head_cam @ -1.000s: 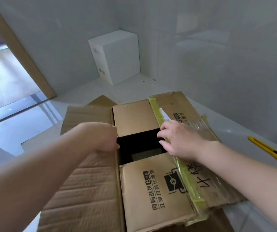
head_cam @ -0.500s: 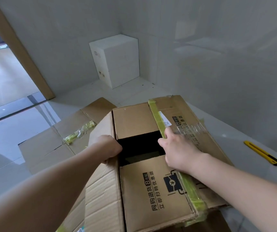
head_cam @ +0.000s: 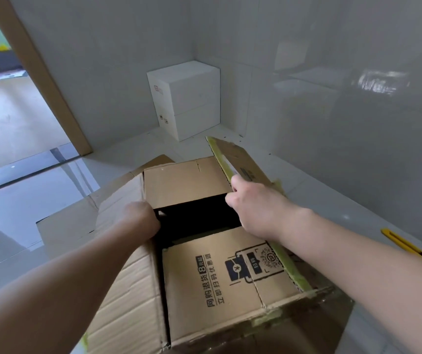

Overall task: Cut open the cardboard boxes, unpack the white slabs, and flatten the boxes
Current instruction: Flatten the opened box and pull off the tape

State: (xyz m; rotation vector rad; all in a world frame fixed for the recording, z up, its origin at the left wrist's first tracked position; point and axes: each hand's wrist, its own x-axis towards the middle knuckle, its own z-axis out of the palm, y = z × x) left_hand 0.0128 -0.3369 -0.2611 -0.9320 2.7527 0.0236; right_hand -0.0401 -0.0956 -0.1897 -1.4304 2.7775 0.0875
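Note:
A brown cardboard box point(head_cam: 230, 284) stands on the floor in front of me with its top partly open. My left hand point(head_cam: 141, 218) grips the edge of the left outer flap point(head_cam: 125, 290), which stands raised. My right hand point(head_cam: 256, 210) holds the edge of the right outer flap point(head_cam: 240, 159), edged with yellow-green tape and tilted upward. Two inner flaps lie flat, with a dark gap between them; what is inside is hidden. A stack of white slabs point(head_cam: 187, 98) stands in the far corner.
A flattened cardboard box point(head_cam: 72, 221) lies on the floor to the left, behind the open box. A yellow utility knife point(head_cam: 404, 245) lies on the floor at the right. Tiled walls close the right and back sides; a doorway with a wooden frame point(head_cam: 49, 80) opens at the left.
Both outer flaps have been pulled up from lying flat. The left flap rose first, uncovering the flattened cardboard behind it; the right flap now stands tilted up too.

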